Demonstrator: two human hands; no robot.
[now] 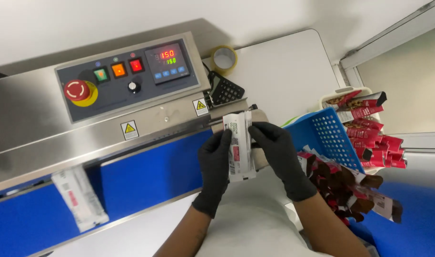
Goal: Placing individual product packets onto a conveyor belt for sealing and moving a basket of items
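Flat white sachet with red and black print (pixel 240 147) sits upright between our two black-gloved hands, its top edge just at the infeed end of the stainless-steel band sealer with the grey control panel (pixel 127 76). Our left hand (pixel 213 169) pinches its left edge and our right hand (pixel 278 154) closes on its right edge, so both grips are shut on it. We judge this one not yet fed in. One similar white sachet (pixel 79 197) already lies further along the blue conveyor belt (pixel 151 173), well apart from our hands. Many red and brown sachets (pixel 343 183) wait in a heap beside the blue perforated plastic basket (pixel 329 135), so much seems left. Room is tight on the right, where the basket wall stands just beside our right wrist; leftward the belt runs open. A tape roll (pixel 224 58) and a black calculator (pixel 225 89) lie behind the sealer.
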